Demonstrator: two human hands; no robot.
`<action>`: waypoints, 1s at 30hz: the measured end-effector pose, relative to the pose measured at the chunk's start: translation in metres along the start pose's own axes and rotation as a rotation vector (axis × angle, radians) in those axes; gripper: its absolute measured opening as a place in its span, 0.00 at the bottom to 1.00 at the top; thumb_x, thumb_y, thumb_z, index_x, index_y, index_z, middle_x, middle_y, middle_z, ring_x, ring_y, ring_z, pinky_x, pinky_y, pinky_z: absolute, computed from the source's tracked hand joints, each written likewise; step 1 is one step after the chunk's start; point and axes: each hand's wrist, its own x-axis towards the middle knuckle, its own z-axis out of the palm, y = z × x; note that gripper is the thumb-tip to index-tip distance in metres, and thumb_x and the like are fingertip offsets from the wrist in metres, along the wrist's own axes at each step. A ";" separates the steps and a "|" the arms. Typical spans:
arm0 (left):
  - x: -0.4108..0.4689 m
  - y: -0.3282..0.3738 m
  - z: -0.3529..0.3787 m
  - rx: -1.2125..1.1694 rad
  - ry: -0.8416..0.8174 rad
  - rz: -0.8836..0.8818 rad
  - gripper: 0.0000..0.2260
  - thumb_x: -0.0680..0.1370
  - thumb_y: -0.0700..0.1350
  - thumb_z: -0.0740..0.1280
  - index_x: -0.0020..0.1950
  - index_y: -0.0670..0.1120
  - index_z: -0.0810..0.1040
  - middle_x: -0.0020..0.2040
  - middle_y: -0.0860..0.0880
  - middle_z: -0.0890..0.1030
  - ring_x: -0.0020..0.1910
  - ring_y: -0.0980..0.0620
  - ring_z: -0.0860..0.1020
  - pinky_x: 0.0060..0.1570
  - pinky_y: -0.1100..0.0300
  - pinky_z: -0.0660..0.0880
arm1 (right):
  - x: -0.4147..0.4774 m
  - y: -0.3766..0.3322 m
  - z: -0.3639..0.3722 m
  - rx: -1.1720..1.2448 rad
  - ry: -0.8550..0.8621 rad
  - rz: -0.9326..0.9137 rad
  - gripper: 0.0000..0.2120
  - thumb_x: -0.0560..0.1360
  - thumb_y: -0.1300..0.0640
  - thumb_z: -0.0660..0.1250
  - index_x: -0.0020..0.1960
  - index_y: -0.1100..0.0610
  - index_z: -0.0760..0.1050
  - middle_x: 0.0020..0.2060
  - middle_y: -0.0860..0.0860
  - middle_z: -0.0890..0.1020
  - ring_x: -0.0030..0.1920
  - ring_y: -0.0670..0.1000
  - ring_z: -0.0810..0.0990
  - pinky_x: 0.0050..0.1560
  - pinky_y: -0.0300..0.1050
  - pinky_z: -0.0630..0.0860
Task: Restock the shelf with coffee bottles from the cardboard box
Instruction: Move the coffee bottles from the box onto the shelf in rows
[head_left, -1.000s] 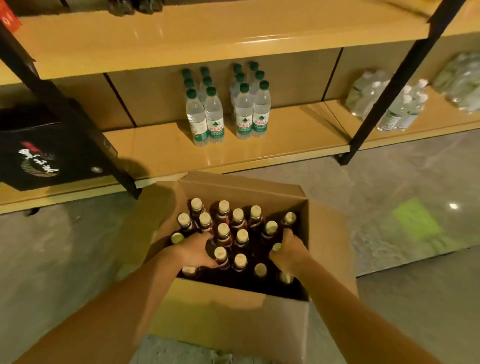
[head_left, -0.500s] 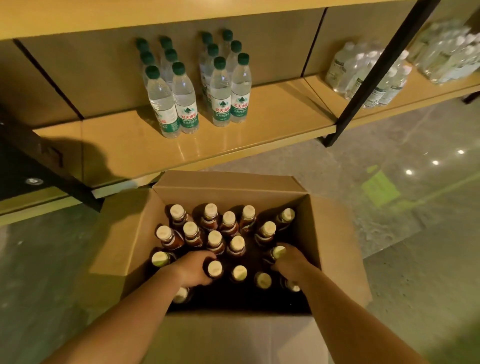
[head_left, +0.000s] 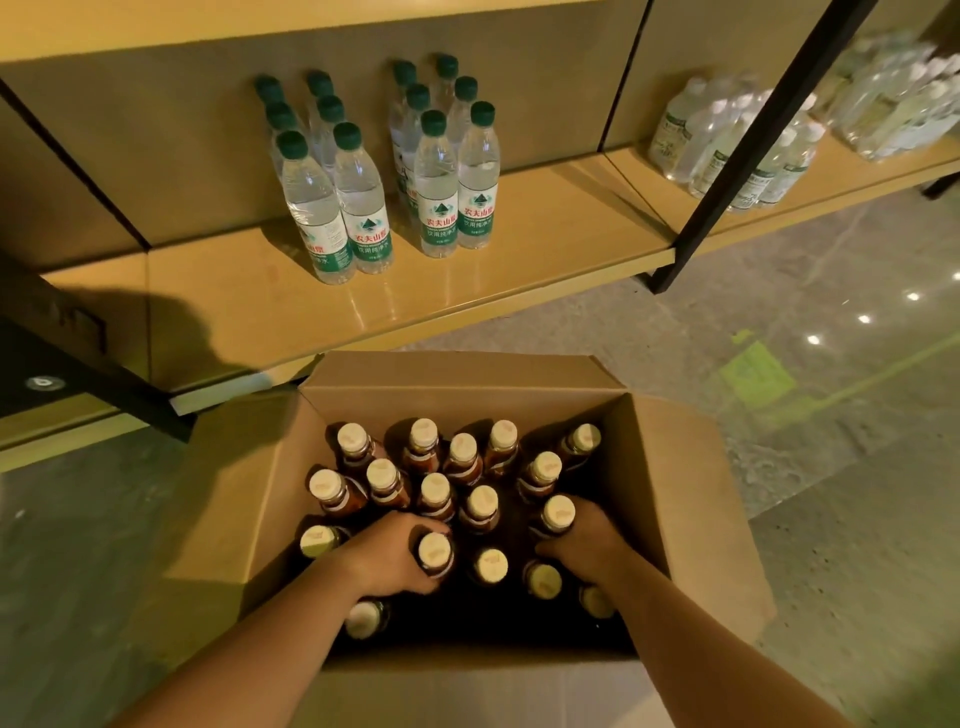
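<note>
Cardboard nearest: box (head_left: 675, 493) open on the grey floor (head_left: 857, 571), flaps spread outward, two bare forearms reaching in over the near wall. Inside, brown coffee bottles (head_left: 462, 457) with pale caps, upright, packed close toward the far wall, looser and deep in shadow toward the near one.

Left hand (head_left: 387, 558) curled round the neck of the middle bottle (head_left: 435, 552), cap poking up between thumb and fingers. Right hand (head_left: 587, 545) wrapped the same way on the right bottle (head_left: 558, 512), cap showing just beyond the knuckles. Both held bottles down among the others, bases lost in the dark; cannot tell whether lifted off the box bottom.

Just beyond the far flap, the tan shelf (head_left: 519, 291), low to the floor, front edge close behind the box. Well back on it, water bottles (head_left: 361, 208) with green caps in two clusters, each two wide and three deep, green-and-white labels facing out, a gap between the clusters. Board in front of them crossed on the left by a dark shadow.

Black post (head_left: 743, 156) slanting up at the right end of that bay. Past it, a further bay with clear white-capped bottles (head_left: 691, 140), blurred. On the floor to the right, a green patch (head_left: 758, 371) and small bright reflections.
</note>
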 end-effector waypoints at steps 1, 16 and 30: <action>-0.005 0.003 -0.004 -0.015 0.016 -0.006 0.17 0.68 0.49 0.80 0.54 0.60 0.82 0.52 0.62 0.84 0.56 0.65 0.80 0.64 0.54 0.76 | -0.005 -0.003 -0.003 0.017 0.006 -0.008 0.24 0.71 0.66 0.76 0.63 0.53 0.76 0.52 0.45 0.79 0.56 0.47 0.77 0.59 0.43 0.74; -0.114 0.190 -0.108 0.149 0.219 -0.035 0.17 0.72 0.54 0.78 0.49 0.55 0.71 0.51 0.54 0.80 0.49 0.60 0.77 0.49 0.66 0.75 | -0.141 -0.071 -0.154 0.248 0.183 -0.337 0.24 0.62 0.50 0.78 0.56 0.44 0.76 0.51 0.47 0.84 0.55 0.50 0.82 0.65 0.57 0.77; -0.158 0.487 -0.063 -0.214 0.576 0.367 0.19 0.73 0.47 0.78 0.58 0.48 0.73 0.56 0.48 0.80 0.57 0.48 0.78 0.61 0.51 0.75 | -0.277 -0.024 -0.395 0.406 0.394 -0.673 0.21 0.72 0.56 0.77 0.61 0.46 0.74 0.55 0.48 0.81 0.58 0.52 0.79 0.52 0.46 0.76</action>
